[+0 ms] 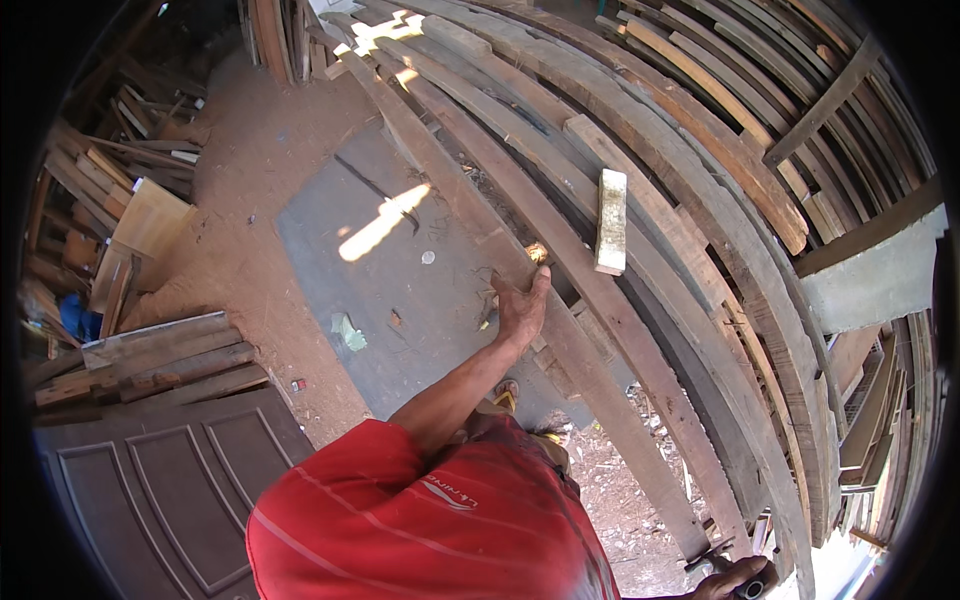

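Observation:
A long brown wooden plank (pixel 455 190) runs from the far middle toward the near right, at the front of a row of stacked boards. My left hand (pixel 520 308) grips it about midway, with the thumb on the right edge and the fingers on the left edge. Close to the plank's near end, my right hand (pixel 738 580) is closed round the dark handle of a hammer (pixel 712 556), whose metal head lies beside that end. The lower picture edge cuts off part of this hand. A pale, short wood block (pixel 611 222) rests on the boards right of my left hand.
Many long boards (pixel 690 170) are stacked on the right, with a slanting post (pixel 825 100) among them. A grey sheet (pixel 370 290) covers part of the dirt floor. To the left are a brown panelled door (pixel 170 490), short planks (pixel 185 365) and piled scrap wood (pixel 90 190).

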`<state>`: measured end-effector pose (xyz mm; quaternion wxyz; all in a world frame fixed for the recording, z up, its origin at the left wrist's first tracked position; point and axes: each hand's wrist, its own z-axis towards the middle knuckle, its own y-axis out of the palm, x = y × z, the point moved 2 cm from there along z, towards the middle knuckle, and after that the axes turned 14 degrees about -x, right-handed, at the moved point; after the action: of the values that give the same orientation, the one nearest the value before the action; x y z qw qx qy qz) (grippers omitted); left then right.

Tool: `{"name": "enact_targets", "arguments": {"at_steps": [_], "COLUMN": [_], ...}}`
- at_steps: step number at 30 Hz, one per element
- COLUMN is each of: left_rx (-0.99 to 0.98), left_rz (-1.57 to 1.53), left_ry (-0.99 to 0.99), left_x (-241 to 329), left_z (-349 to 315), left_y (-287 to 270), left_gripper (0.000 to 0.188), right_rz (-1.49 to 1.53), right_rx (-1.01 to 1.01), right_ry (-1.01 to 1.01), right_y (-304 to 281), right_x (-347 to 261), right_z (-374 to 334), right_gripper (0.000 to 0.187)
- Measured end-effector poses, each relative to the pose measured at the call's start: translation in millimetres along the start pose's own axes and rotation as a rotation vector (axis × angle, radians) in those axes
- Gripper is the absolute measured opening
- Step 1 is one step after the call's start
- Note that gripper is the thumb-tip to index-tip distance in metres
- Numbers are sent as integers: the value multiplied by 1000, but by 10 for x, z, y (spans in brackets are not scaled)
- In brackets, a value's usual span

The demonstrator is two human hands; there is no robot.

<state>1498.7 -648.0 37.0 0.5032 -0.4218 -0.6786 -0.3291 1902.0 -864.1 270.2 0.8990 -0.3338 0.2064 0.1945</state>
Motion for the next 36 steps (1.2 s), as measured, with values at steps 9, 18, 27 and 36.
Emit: {"name": "enact_targets", "arguments": {"at_steps": [9, 18, 27, 36], "left_rx": [-53, -424, -92, 312], "left_rz": [2, 705, -204, -310], "left_ry": [65, -280, -187, -121], "left_x": [57, -450, 81, 0], "left_z": [-313, -158, 1872, 2245], "left_y": [-111, -514, -1734, -1594], "left_gripper": [115, 119, 96, 97], "right_rz": [-164, -25, 58, -35], "right_rx": [342, 222, 53, 115], "right_ry": [66, -207, -30, 123], "right_y": [-278, 467, 481, 210], "right_x": [-103, -645, -1050, -783], "right_z": [234, 637, 605, 357], "right_gripper": [30, 30, 47, 37]}}
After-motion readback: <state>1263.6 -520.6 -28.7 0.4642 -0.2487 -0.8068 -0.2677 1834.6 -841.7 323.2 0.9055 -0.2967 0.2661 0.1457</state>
